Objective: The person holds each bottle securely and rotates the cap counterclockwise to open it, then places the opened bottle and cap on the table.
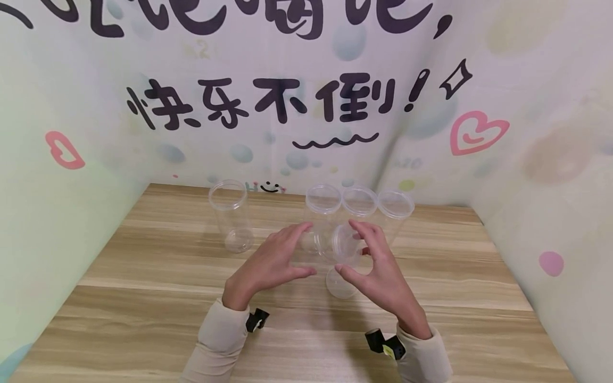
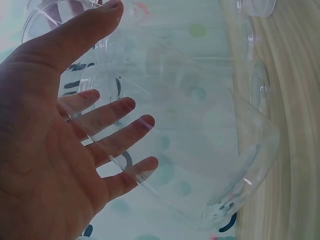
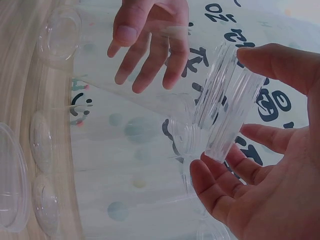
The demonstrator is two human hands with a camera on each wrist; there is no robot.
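Observation:
A clear plastic jar [image 2: 215, 155] lies tilted in my left hand [image 1: 273, 260], between the thumb and the spread fingers. Its base shows lower right in the left wrist view. My right hand [image 1: 380, 271] holds a clear round lid [image 3: 235, 117] by its edge, between thumb and fingers. The lid [image 1: 346, 243] faces the mouth of the jar, very close to it; I cannot tell whether they touch. Below the hands another clear disc-shaped lid [image 1: 341, 283] lies flat on the table.
Three clear jars [image 1: 323, 198] stand upright in a row at the back of the wooden table [image 1: 158, 298]. A separate upright jar [image 1: 229, 197] is at the back left. Behind them hangs a printed cloth wall [image 1: 258, 154], with side walls left and right.

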